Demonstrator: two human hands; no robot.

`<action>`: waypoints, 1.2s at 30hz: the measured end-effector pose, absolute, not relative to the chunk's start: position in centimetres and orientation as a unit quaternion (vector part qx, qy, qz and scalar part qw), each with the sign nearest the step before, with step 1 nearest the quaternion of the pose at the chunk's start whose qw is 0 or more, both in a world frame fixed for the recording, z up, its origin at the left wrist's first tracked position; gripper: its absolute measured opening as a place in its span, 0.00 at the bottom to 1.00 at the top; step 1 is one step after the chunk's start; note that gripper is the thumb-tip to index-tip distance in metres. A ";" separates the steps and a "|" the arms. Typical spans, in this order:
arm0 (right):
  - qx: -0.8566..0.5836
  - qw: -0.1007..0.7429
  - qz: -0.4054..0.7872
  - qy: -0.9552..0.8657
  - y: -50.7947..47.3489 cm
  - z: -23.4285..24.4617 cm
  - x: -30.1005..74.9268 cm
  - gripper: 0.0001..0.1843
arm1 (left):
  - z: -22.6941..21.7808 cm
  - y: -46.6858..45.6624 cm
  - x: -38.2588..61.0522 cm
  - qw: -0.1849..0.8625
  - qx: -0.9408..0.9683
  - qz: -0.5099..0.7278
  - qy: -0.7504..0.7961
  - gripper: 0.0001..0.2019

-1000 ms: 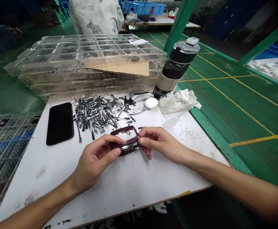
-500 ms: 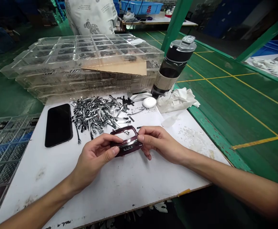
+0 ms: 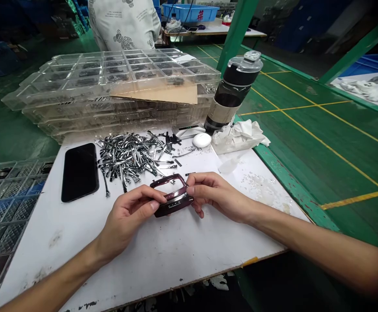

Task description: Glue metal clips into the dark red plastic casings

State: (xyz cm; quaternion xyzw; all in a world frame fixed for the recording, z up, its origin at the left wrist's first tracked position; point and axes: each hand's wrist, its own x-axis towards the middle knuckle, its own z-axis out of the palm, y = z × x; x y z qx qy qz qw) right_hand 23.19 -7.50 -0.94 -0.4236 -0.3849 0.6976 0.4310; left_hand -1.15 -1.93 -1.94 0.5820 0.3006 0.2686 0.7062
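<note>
Maroon frame with chrome trim held firmly at both ends, between the fingers and thumbs of left hand and right hand; loose metal clips lie just beyond.

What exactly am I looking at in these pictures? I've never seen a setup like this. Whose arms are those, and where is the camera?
There is no machine here. These are a person's own two bare hands, filmed by one camera worn on their head, looking forward and down. Their left hand and right hand together hold a glossy maroon frame with a silver strip along one side, over a white table. A heap of chrome metal clips and a black smartphone lie on the table. Stacked clear plastic trays stand beyond them.
</note>
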 end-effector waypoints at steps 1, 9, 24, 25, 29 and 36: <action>-0.423 0.430 0.700 -0.382 -7.5 -0.9 23.2 0.12 | -1.9 -1.9 -1.1 0.707 0.581 0.267 0.300 0.05; -0.414 0.416 0.719 -0.371 -7.3 -0.8 23.4 0.12 | -1.5 -2.1 -1.0 0.732 0.554 0.258 0.303 0.05; -0.398 0.432 0.686 -0.429 -7.6 -2.0 23.6 0.13 | -1.8 -1.8 -1.0 0.725 0.555 0.278 0.300 0.07; -0.395 0.431 0.691 -0.425 -7.7 -2.0 23.6 0.13 | -1.9 -1.8 -1.0 0.728 0.549 0.279 0.301 0.07; -0.392 0.433 0.689 -0.428 -7.7 -2.1 23.5 0.14 | -2.0 -1.8 -0.9 0.739 0.531 0.274 0.311 0.06; -0.398 0.439 0.682 -0.429 -7.7 -2.5 23.5 0.16 | -2.0 -1.7 -1.2 0.726 0.539 0.267 0.333 0.06</action>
